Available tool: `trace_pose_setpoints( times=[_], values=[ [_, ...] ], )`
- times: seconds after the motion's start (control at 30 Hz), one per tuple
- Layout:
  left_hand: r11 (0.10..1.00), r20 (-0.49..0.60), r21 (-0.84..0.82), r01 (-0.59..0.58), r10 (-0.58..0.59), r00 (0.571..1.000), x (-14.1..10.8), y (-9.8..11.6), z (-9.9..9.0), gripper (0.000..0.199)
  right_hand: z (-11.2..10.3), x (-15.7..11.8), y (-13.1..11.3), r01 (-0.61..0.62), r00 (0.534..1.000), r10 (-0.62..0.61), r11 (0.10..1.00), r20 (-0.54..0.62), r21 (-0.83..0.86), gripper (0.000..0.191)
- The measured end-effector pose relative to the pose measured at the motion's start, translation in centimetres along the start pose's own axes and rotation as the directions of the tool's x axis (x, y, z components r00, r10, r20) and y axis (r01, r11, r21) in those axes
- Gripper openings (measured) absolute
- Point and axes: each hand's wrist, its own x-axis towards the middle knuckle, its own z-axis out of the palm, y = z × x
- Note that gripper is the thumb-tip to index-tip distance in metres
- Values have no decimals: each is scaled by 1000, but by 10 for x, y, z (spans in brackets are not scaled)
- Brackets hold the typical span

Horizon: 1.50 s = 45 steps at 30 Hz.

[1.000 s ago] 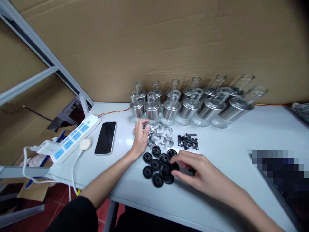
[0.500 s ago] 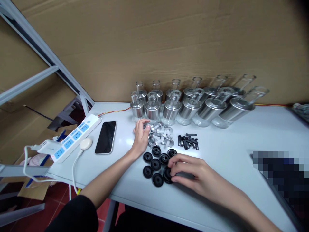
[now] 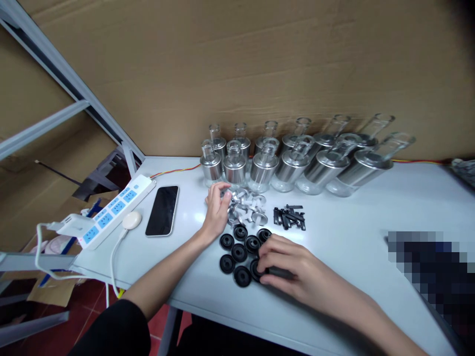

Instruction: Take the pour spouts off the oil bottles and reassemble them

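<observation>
My left hand rests at the left edge of a pile of silvery disc-shaped metal pieces, its fingers curved and thumb apart, with no held piece visible. Below that pile lies a group of round black plastic caps with raised rims. My right hand is at the right side of this group, fingers bent and thumb closed around a black cap that they partly cover. Small black clip-like parts lie heaped right of the metal pieces. Behind stand two rows of glass bottles with metal sleeves.
On the left lie a black-screened phone, a white power strip and a round white charger with its cable. A cardboard wall stands behind the bottles. A pixelated dark object covers the right edge.
My right hand has shifted slightly, its fingers now lower and closer around the black cap at the right of the group. My left hand stays where it was.
</observation>
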Motion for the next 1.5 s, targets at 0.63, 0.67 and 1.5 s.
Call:
trace_pose_setpoints(
  times=[0.63,0.67,1.5],
  values=[
    [999,2,-16,-37,38,999,-1,1,1,34,-1,-2,-4,-84,996,84,996,-20,0,24],
    [1000,2,-9,-28,28,1000,-1,1,1,34,-3,-3,-5,-99,995,99,995,-28,11,24],
    [998,103,-58,-7,13,995,4,-3,0,40,-23,-6,19,-453,863,454,889,-219,59,31]
  ],
)
